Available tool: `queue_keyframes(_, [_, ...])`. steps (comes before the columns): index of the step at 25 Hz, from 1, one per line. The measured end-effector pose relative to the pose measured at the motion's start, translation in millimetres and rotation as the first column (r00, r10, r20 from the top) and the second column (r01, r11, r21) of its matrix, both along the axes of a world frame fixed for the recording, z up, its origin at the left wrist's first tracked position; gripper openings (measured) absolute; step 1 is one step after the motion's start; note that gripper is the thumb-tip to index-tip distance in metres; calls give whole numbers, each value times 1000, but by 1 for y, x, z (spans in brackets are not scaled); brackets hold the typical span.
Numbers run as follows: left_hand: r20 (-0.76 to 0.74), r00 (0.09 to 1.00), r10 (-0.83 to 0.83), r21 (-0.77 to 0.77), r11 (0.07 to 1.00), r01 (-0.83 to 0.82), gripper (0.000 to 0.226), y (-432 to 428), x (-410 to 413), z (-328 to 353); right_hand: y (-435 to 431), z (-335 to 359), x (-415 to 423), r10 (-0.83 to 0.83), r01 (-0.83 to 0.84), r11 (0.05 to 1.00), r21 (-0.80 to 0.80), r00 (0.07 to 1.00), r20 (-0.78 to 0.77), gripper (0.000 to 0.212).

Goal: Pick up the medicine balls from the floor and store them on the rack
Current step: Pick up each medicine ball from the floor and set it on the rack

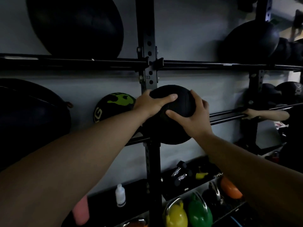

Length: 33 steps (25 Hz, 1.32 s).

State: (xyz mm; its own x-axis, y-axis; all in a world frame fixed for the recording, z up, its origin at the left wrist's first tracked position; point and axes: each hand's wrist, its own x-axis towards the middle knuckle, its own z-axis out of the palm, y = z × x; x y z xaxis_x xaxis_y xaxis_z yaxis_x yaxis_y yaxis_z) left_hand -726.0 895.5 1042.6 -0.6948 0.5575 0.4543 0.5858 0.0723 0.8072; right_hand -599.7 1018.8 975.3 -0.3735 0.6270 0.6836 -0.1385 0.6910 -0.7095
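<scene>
Both palms clamped on black medicine ball (180,102): left hand (150,104) over upper left, right hand (193,117) cupping lower right. Held at rack (149,63) upright, mid-level, seemingly atop another dark ball (164,133), beside green-patterned ball (114,105). Probably heavy, dense, matte; best gripped on 2 opposite sides.
</scene>
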Motion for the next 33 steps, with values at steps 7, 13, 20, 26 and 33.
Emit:
queue_keyframes(7, [-64,995,-74,-53,996,71,123,113,-24,13,107,4,-19,-89,89,996,-1,995,-36,121])
queue_keyframes(13, [-100,994,38,-77,996,-46,128,192,-60,14,196,6,-60,-17,17,1000,13,1000,-9,119])
queue_keyframes(20, [-327,919,219,-305,896,-322,86,278,-126,-51,291,-40,-154,176,-196,979,49,947,267,126])
queue_keyframes(26, [-427,876,225,-185,926,-328,70,301,-175,-73,351,-42,-215,409,-377,899,-225,905,116,104])
queue_keyframes(33, [-371,875,311,-72,930,-361,90,330,-206,-83,377,-49,-254,400,-374,884,-282,916,39,94])
